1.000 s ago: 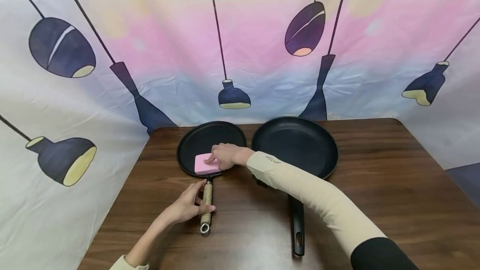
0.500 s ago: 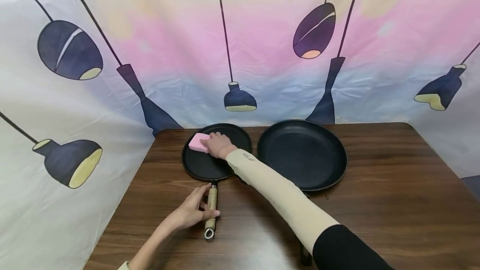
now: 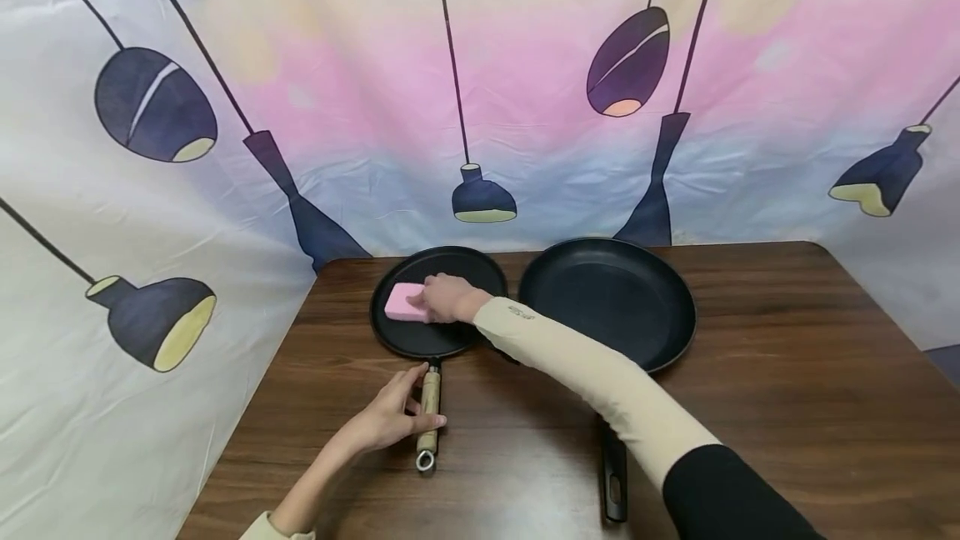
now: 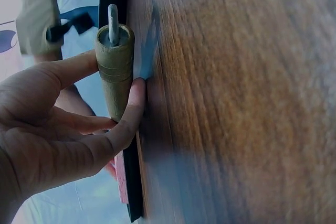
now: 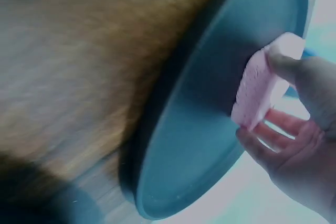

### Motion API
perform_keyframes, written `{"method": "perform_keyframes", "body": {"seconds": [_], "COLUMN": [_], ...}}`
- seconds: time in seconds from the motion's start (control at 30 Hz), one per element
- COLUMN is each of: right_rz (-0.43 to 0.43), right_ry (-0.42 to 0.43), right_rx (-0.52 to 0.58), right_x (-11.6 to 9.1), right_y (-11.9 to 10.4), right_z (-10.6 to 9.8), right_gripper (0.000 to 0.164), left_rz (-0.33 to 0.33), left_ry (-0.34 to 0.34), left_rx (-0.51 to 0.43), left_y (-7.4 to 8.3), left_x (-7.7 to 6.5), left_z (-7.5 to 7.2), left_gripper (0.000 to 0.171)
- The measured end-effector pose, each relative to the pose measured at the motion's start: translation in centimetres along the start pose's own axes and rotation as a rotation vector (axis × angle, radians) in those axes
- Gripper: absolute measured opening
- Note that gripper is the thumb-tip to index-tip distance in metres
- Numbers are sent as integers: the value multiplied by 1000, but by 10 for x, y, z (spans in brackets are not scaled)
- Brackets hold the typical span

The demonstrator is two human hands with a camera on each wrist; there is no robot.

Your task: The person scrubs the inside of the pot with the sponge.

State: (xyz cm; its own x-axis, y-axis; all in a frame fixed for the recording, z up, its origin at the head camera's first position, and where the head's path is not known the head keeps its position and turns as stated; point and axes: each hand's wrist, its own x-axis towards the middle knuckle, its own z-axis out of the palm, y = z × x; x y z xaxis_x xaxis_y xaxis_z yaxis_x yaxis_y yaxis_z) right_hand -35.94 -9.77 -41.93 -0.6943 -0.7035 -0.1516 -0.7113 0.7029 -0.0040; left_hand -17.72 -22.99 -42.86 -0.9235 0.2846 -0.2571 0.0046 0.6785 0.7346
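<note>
A small, shallow black pan [image 3: 457,342] with a wooden handle [image 3: 431,402] lies on the left half of the table. My left hand [image 3: 386,417] holds that handle between thumb and fingers; the left wrist view shows the handle's end [image 4: 115,59] with its metal ring, gripped from the side. Over the pan, my right hand [image 3: 447,298] grips a pink sponge [image 3: 403,302] against the cooking surface. In the right wrist view the thumb and fingers pinch the sponge [image 5: 257,85] from opposite sides, its lower face on the pan [image 5: 194,124].
A larger black frying pan [image 3: 607,298] stands just right of the small one, its black handle [image 3: 614,473] toward the front. My right sleeve [image 3: 600,369] crosses over it. The wooden table [image 3: 787,373] ends at a printed cloth backdrop [image 3: 360,107].
The sponge in my right hand went from the pan's near edge to its far left, then came back partway toward the middle. My left hand stays on the wooden handle.
</note>
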Motion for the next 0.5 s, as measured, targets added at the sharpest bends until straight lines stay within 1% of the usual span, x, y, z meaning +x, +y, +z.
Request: {"method": "perform_keyframes", "body": {"seconds": [0.1,0.2,0.27,0.37,0.5], "right_rz": [-104,-167,-175,-156,-122], "right_ry": [-4,-8,-14,-26,-28], "right_rx": [-5,7,8,-1,-2], "right_x": [-14,-26,-32,-38,-35], "right_y": [0,-2,-4,-8,-10], "right_z": [1,0,-1,-1,0], "right_gripper": [51,52,52,52,53], "left_rz": [7,-3,-10,-12,-8], "left_ry": [7,22,28,26,34], "left_rx": [5,16,20,21,25], "left_y": [2,4,5,7,7], "left_x": [3,3,3,3,0], "left_z": [-1,-1,-1,1,4], "left_gripper": [89,89,88,88,88]}}
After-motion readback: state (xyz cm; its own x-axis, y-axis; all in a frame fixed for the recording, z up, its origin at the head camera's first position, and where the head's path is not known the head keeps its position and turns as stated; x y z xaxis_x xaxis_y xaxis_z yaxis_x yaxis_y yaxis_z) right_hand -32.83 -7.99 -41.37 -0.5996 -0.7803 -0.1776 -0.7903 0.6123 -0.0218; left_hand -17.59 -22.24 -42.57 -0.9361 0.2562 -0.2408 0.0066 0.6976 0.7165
